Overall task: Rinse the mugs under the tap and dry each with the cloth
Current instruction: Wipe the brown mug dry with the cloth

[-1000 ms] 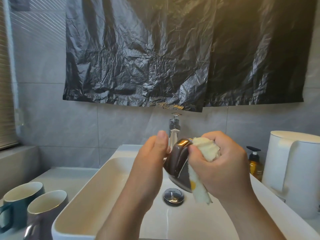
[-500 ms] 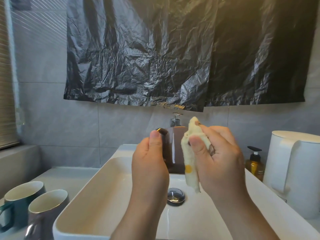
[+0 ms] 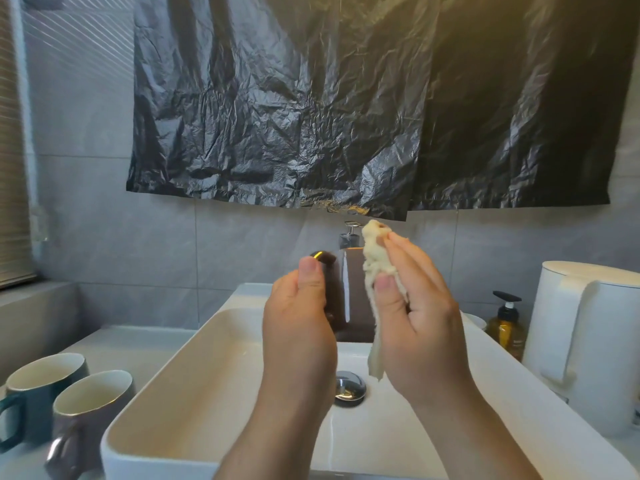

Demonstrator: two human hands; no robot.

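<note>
Above the white sink (image 3: 180,368) my left hand (image 3: 298,317) grips a dark brown mug (image 3: 349,292) held upright, thumb up near its gold rim. My right hand (image 3: 415,313) pinches a cream cloth (image 3: 375,268) and presses it against the mug's right side, a strip of cloth hanging down. The tap (image 3: 350,233) shows just behind the mug, mostly hidden by it. No water is visibly running.
Two mugs stand on the counter at the lower left: a dark green one (image 3: 38,393) and a brown one (image 3: 90,414). A white kettle (image 3: 588,341) and an amber pump bottle (image 3: 506,323) stand at the right. The drain plug (image 3: 349,388) lies in the basin. Black plastic sheet (image 3: 346,98) hangs above.
The mug has been turned from tilted to upright and lifted. My right hand has slid the cloth up along the mug's side.
</note>
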